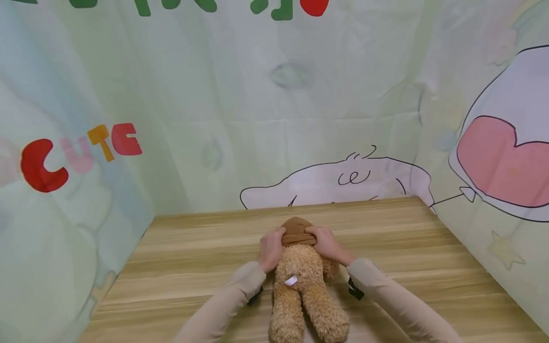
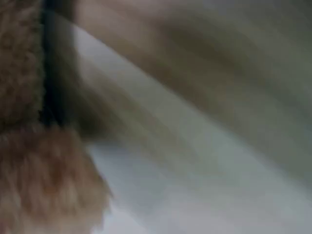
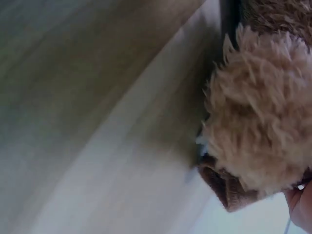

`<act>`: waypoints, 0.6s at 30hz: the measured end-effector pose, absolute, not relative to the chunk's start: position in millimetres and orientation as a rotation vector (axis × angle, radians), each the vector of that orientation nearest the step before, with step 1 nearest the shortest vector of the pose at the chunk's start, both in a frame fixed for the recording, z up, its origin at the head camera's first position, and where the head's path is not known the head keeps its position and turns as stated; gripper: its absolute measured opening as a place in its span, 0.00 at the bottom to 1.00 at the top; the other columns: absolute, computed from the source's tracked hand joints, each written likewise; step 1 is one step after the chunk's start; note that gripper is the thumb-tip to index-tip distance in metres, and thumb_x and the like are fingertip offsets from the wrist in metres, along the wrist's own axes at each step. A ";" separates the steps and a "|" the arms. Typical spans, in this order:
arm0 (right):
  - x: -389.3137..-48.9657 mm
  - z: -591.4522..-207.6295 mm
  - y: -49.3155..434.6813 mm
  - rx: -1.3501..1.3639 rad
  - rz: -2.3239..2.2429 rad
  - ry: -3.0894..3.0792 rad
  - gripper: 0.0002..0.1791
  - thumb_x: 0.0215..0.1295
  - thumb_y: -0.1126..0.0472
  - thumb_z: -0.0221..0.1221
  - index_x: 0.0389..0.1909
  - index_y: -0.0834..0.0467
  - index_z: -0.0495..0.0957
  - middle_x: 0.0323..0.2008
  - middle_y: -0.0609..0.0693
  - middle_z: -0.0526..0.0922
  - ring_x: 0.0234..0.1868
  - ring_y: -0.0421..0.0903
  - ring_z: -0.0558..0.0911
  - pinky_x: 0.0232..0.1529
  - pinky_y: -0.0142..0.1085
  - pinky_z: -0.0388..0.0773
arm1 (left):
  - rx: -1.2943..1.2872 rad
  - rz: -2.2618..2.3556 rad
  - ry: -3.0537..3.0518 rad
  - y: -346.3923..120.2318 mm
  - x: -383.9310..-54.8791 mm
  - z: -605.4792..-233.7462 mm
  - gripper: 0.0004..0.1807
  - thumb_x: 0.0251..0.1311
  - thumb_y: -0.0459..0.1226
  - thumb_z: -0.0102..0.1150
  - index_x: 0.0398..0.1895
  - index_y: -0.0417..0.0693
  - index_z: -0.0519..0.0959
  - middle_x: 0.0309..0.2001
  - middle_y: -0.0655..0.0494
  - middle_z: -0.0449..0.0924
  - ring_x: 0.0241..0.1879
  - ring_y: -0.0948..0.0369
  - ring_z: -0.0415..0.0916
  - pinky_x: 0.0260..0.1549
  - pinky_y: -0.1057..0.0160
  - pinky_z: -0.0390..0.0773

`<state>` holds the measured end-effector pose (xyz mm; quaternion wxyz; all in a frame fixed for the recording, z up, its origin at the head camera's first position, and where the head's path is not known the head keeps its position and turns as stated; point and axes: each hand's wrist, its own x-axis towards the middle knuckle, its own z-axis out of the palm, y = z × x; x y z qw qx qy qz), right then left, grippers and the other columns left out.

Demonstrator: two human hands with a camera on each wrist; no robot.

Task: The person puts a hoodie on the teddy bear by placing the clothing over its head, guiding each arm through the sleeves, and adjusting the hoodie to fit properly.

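A tan plush bear (image 1: 300, 267) lies on the wooden tabletop, legs toward me, with a small white tag (image 1: 291, 280) on its lower body. A brown cloth hat (image 1: 297, 228) with a folded brim covers its head, and the face is out of sight. My left hand (image 1: 271, 248) grips the brim on the left, thumb on top. On the opposite side my right hand (image 1: 329, 245) pinches the brim the same way. The right wrist view has curly fur (image 3: 263, 112) beside the hat's brown edge (image 3: 233, 191). Blurred fur (image 2: 44, 180) fills the left wrist view's corner.
Wood-grain tabletop (image 1: 193, 257) extends around the bear. Behind it hangs a pale green printed cloth (image 1: 223, 95) that meets the table's back edge. Similar printed cloth (image 1: 480, 257) borders the right side, and the left side is bounded by cloth too.
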<state>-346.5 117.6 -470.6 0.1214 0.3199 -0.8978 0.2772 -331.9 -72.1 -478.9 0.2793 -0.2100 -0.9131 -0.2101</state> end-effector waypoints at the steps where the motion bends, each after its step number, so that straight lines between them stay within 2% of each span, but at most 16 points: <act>1: -346.7 -470.0 117.7 0.952 0.787 -2.601 0.11 0.46 0.75 0.54 0.23 0.54 0.70 0.20 0.47 0.71 0.19 0.38 0.64 0.21 0.27 0.61 | -0.606 -0.500 -2.415 -73.6 -331.1 -477.7 0.17 0.34 0.23 0.61 0.32 0.42 0.78 0.32 0.48 0.78 0.32 0.54 0.76 0.30 0.59 0.74; 3: -347.8 -468.3 119.3 0.997 0.768 -2.557 0.14 0.41 0.78 0.51 0.22 0.55 0.68 0.26 0.53 0.72 0.25 0.44 0.68 0.27 0.32 0.65 | -0.689 -0.450 -2.383 -77.4 -330.6 -473.7 0.18 0.34 0.22 0.60 0.34 0.40 0.76 0.38 0.45 0.75 0.36 0.52 0.74 0.34 0.57 0.74; 5: -350.7 -464.5 121.7 1.069 0.774 -2.529 0.16 0.35 0.81 0.47 0.21 0.56 0.67 0.31 0.58 0.72 0.38 0.52 0.72 0.36 0.40 0.70 | -0.764 -0.514 -2.425 -81.7 -332.0 -468.1 0.21 0.37 0.22 0.58 0.41 0.35 0.74 0.47 0.40 0.71 0.45 0.49 0.72 0.42 0.53 0.73; 7: -354.3 -461.6 124.7 1.148 0.803 -2.530 0.18 0.35 0.82 0.45 0.24 0.57 0.68 0.38 0.61 0.73 0.52 0.62 0.68 0.46 0.50 0.70 | -0.810 -0.676 -2.537 -85.0 -334.1 -462.6 0.24 0.43 0.23 0.53 0.50 0.29 0.68 0.54 0.34 0.66 0.52 0.45 0.68 0.47 0.51 0.71; 9: -358.4 -460.1 127.7 1.202 0.931 -2.588 0.19 0.38 0.82 0.45 0.27 0.57 0.69 0.40 0.60 0.74 0.54 0.61 0.68 0.47 0.50 0.71 | -0.817 -0.907 -2.643 -86.7 -337.6 -459.5 0.27 0.44 0.23 0.49 0.53 0.28 0.62 0.54 0.32 0.64 0.52 0.44 0.68 0.44 0.52 0.73; 11: -362.1 -458.9 130.3 1.235 1.101 -2.650 0.18 0.42 0.80 0.46 0.32 0.59 0.68 0.37 0.58 0.74 0.49 0.57 0.71 0.42 0.44 0.72 | -0.799 -1.178 -2.689 -87.2 -341.1 -456.3 0.33 0.41 0.21 0.46 0.58 0.30 0.55 0.53 0.31 0.64 0.50 0.43 0.68 0.39 0.55 0.73; 12: -363.4 -458.5 131.4 1.231 1.210 -2.677 0.18 0.44 0.79 0.47 0.37 0.59 0.68 0.42 0.60 0.74 0.47 0.56 0.71 0.40 0.41 0.72 | -0.790 -1.270 -2.691 -87.2 -342.9 -454.8 0.35 0.39 0.20 0.45 0.59 0.33 0.54 0.52 0.31 0.65 0.48 0.44 0.69 0.35 0.57 0.72; 14: -365.8 -457.0 132.9 1.188 1.456 -2.711 0.21 0.48 0.75 0.50 0.46 0.61 0.66 0.48 0.63 0.71 0.47 0.55 0.70 0.40 0.41 0.69 | -0.808 -1.357 -2.681 -86.8 -346.4 -452.0 0.37 0.36 0.19 0.45 0.58 0.37 0.56 0.50 0.34 0.67 0.44 0.46 0.69 0.33 0.60 0.68; 16: -367.7 -455.2 133.2 1.111 1.646 -2.730 0.27 0.55 0.70 0.52 0.57 0.60 0.60 0.56 0.66 0.65 0.56 0.59 0.66 0.48 0.46 0.69 | -0.846 -1.353 -2.677 -86.1 -348.5 -447.9 0.39 0.37 0.20 0.47 0.61 0.40 0.59 0.53 0.35 0.66 0.47 0.46 0.68 0.37 0.57 0.69; 18: -369.8 -453.5 131.8 0.987 1.782 -2.766 0.34 0.58 0.64 0.54 0.65 0.58 0.52 0.61 0.67 0.59 0.61 0.61 0.62 0.54 0.51 0.66 | -0.878 -1.276 -2.686 -85.1 -350.4 -444.9 0.33 0.41 0.23 0.52 0.58 0.40 0.64 0.54 0.38 0.68 0.49 0.47 0.68 0.44 0.53 0.69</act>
